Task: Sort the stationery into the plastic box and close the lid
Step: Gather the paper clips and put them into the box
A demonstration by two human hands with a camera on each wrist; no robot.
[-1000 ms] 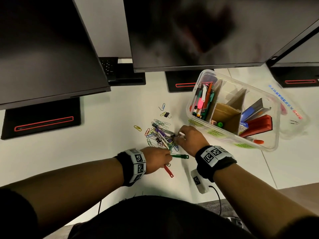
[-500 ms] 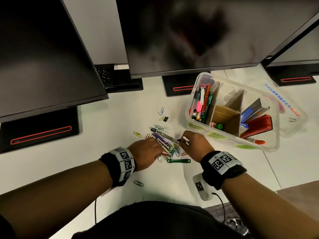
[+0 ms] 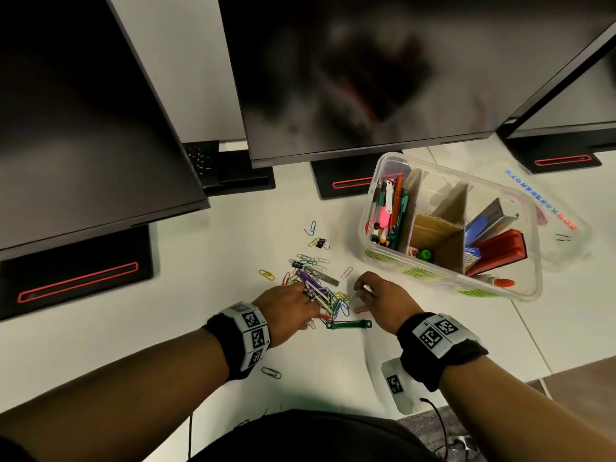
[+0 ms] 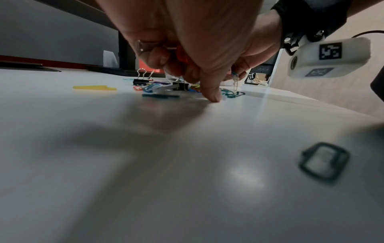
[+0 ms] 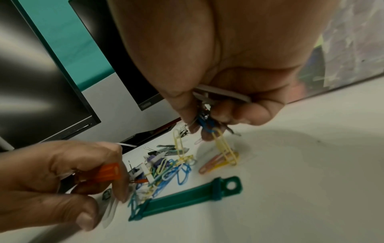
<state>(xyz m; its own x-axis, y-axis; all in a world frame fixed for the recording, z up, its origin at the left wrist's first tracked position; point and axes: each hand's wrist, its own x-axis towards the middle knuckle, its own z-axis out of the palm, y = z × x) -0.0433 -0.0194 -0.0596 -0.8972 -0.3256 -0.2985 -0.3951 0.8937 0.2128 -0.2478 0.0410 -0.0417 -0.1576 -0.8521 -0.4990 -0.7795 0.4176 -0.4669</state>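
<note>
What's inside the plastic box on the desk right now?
The plastic box has cardboard dividers. Left section: pens and markers. Middle: a small green item. Right: a red stapler and blue items. The bottom layers are covered.

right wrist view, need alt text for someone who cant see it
A right hand pinches a bunch of paper clips above a white desk. The left hand grips an orange fastener beside a colourful clip pile and a green fastener strip.
</note>
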